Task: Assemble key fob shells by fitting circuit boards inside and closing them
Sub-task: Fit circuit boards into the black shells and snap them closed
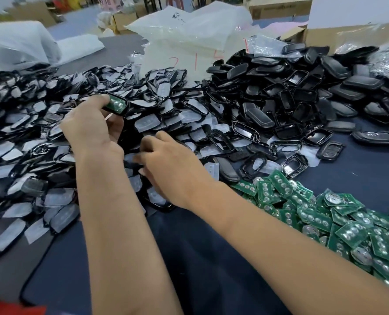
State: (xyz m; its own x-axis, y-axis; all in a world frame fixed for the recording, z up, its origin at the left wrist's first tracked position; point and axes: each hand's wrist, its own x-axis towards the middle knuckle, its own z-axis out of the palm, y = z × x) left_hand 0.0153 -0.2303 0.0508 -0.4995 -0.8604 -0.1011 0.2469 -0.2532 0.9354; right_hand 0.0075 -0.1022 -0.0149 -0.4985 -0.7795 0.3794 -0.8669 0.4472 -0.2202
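Fingers of the left hand [91,123] curl round a black key fob shell [118,104] with a green circuit board [115,105] seated in it, held up just left of centre frame over the heap. Right hand [170,164] reaches down into the same heap, fingers bent among the pieces; whether it grips one I cannot tell, the fingertips being blurred. Two hands, one shell held, one board in it. Round them the piles crowd close: a heap of shell halves with pale rubber pads [52,155] fills the left and centre, a heap of black covers and frames [291,92] the upper right, a heap of loose green boards [337,219] the lower right, each far too many to count. Open room lies only on the dark table [200,258] between the forearms at bottom centre, and in a strip at right between covers and boards. White plastic bags [189,35] and a cardboard box [348,35] close off the far edge.
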